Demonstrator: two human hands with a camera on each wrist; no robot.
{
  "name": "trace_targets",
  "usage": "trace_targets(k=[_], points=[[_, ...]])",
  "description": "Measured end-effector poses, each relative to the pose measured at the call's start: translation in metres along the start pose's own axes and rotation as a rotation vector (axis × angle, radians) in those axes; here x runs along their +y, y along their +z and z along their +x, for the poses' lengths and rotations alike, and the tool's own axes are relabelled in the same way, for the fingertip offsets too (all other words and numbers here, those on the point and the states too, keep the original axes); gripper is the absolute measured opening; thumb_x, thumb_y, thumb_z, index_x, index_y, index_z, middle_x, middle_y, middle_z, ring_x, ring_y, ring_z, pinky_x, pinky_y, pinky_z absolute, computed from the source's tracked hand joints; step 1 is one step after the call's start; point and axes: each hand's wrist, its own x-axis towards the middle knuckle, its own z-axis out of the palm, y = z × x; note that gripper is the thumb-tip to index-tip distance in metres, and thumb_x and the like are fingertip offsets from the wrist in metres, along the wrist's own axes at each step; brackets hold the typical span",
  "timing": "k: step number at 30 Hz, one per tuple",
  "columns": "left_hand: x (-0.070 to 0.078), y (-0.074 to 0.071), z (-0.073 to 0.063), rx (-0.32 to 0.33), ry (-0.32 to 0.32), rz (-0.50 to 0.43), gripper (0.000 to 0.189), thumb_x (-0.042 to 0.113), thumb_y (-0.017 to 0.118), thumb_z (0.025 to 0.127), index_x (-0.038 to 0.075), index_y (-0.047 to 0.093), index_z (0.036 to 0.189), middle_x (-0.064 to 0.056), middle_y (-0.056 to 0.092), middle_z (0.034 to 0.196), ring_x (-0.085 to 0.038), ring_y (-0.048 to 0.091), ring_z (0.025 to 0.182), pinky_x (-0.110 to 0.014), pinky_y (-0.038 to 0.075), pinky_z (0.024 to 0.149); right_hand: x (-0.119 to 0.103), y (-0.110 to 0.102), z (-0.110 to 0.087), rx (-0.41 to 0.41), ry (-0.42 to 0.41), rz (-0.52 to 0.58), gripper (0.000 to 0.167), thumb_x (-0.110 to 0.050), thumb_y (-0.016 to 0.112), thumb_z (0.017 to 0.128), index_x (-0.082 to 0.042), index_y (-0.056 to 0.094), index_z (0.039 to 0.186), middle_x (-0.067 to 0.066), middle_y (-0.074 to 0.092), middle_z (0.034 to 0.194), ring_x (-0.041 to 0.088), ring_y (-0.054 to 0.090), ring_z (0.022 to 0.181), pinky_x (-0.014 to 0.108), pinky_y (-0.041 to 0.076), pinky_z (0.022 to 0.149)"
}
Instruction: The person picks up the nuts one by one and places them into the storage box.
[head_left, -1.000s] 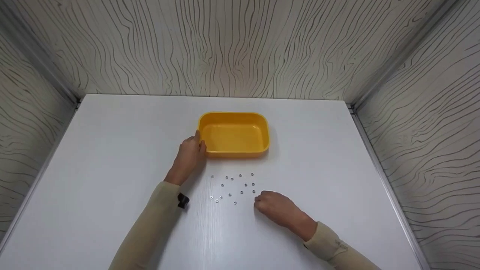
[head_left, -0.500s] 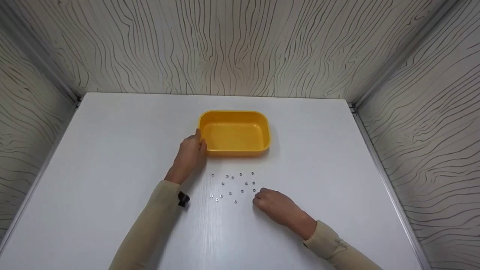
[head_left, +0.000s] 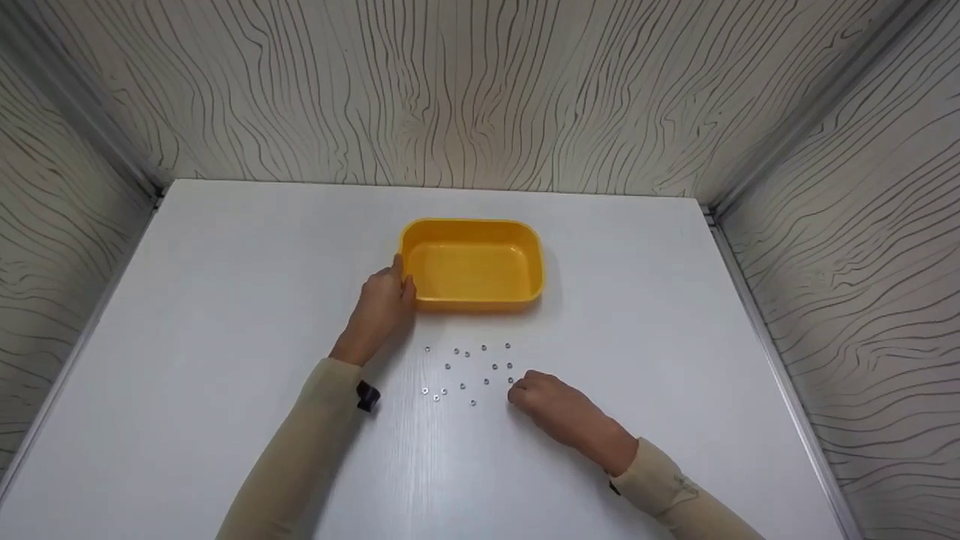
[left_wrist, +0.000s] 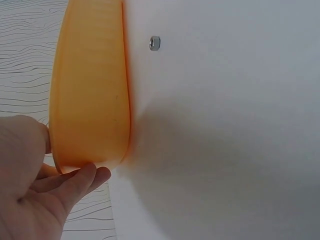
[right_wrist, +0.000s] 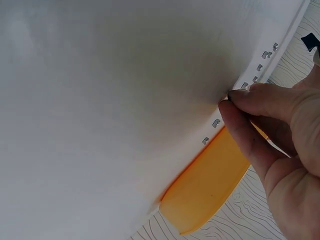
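Note:
My left hand (head_left: 385,304) grips the near left corner of a yellow plastic tub (head_left: 471,307). Its thumb is at the rim and the fingers lie along the outside wall (left_wrist: 92,100), as the left wrist view shows. Several small metal hex nuts (head_left: 486,382) lie scattered in front of the tub; one nut (left_wrist: 155,43) shows up close beside it. At the right side of these nuts, my right hand (head_left: 551,405) is low over the tabletop. Thumb and forefinger (right_wrist: 240,122) pinch at their tips, with a hex nut mostly hidden between them.
The tub's inside floor (head_left: 469,274) is bare. A white tabletop (head_left: 637,315) carries everything, with wood-patterned panels (head_left: 450,90) behind and at both sides. Metal rails (head_left: 772,322) run along the side edges. A black device (head_left: 367,396) sits at the left cuff.
My right hand has shifted slightly closer to the rightmost nuts, fingertips still together. The left hand keeps its hold on the tub. The head view has tilted a little.

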Motion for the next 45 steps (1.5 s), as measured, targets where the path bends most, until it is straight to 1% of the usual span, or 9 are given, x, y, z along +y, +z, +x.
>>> trace_targets(k=[8,15,19,23,30,34,39,42,45], points=[[0.0,-0.001,0.0,-0.012,-0.017,0.0,0.059,0.02,0.051,0.109,-0.007,0.034,0.159,-0.023,0.07,0.116,-0.025,0.061,0.089,-0.037,0.061,0.085,0.005,-0.002,-0.002,-0.041,0.085,0.328,0.023,0.004,0.075,0.091,-0.009,0.083,0.107,0.001,0.082,0.099,0.01,0.073,0.089,0.026,0.062,0.083],[-0.001,-0.001,0.0,-0.03,-0.029,-0.019,0.061,0.022,0.05,0.11,-0.006,0.031,0.161,-0.024,0.069,0.124,-0.025,0.062,0.094,-0.04,0.062,0.093,0.007,-0.003,-0.002,-0.004,0.101,0.472,0.022,0.007,0.077,0.088,-0.008,0.083,0.103,0.002,0.082,0.098,0.013,0.075,0.09,0.027,0.063,0.082],[-0.002,-0.001,0.0,-0.043,-0.034,-0.023,0.061,0.022,0.05,0.11,-0.007,0.03,0.161,-0.025,0.068,0.128,-0.025,0.062,0.097,-0.041,0.061,0.097,0.009,-0.006,-0.002,0.015,0.137,0.613,0.018,0.005,0.076,0.09,-0.007,0.082,0.101,0.003,0.082,0.098,0.014,0.076,0.091,0.027,0.063,0.083],[-0.002,0.0,0.001,-0.052,-0.033,-0.015,0.061,0.02,0.05,0.11,-0.009,0.031,0.16,-0.026,0.068,0.126,-0.025,0.061,0.096,-0.041,0.061,0.096,0.012,-0.01,0.0,0.037,0.19,0.717,0.015,0.003,0.074,0.092,-0.007,0.082,0.1,0.004,0.082,0.098,0.012,0.074,0.09,0.027,0.063,0.082],[0.0,-0.002,0.002,-0.065,-0.055,-0.014,0.063,0.022,0.049,0.11,-0.007,0.028,0.162,-0.025,0.067,0.129,-0.025,0.059,0.098,-0.041,0.06,0.097,0.017,-0.003,0.004,0.019,0.253,0.684,0.017,0.002,0.074,0.092,-0.01,0.082,0.099,0.0,0.081,0.096,0.007,0.07,0.087,0.025,0.061,0.081],[0.001,-0.001,0.001,-0.07,-0.047,-0.014,0.063,0.023,0.048,0.111,-0.006,0.027,0.162,-0.023,0.067,0.128,-0.024,0.059,0.097,-0.039,0.059,0.093,0.014,0.001,0.003,-0.01,0.224,0.622,0.015,0.0,0.074,0.092,-0.01,0.082,0.101,0.001,0.08,0.096,0.007,0.069,0.086,0.027,0.062,0.081],[-0.001,-0.002,0.001,-0.043,-0.021,-0.013,0.062,0.023,0.048,0.111,-0.007,0.028,0.162,-0.024,0.068,0.125,-0.024,0.059,0.095,-0.039,0.059,0.089,-0.004,-0.007,0.005,-0.04,0.1,0.475,0.019,-0.002,0.076,0.091,-0.008,0.081,0.109,0.003,0.081,0.102,0.012,0.074,0.094,0.029,0.063,0.087],[-0.003,-0.002,0.001,-0.036,-0.008,-0.013,0.061,0.023,0.047,0.111,-0.008,0.029,0.161,-0.025,0.068,0.124,-0.024,0.059,0.094,-0.04,0.06,0.09,-0.021,-0.013,0.005,-0.075,0.015,0.408,0.024,-0.004,0.077,0.091,-0.01,0.08,0.114,0.001,0.08,0.109,0.014,0.074,0.102,0.029,0.061,0.092],[-0.003,-0.002,0.0,-0.053,-0.025,-0.024,0.062,0.023,0.047,0.111,-0.007,0.028,0.162,-0.024,0.068,0.123,-0.025,0.059,0.094,-0.04,0.06,0.092,-0.041,-0.017,0.002,-0.118,-0.092,0.354,0.028,-0.012,0.078,0.093,-0.016,0.078,0.121,-0.004,0.079,0.116,0.011,0.072,0.107,0.026,0.06,0.095]])
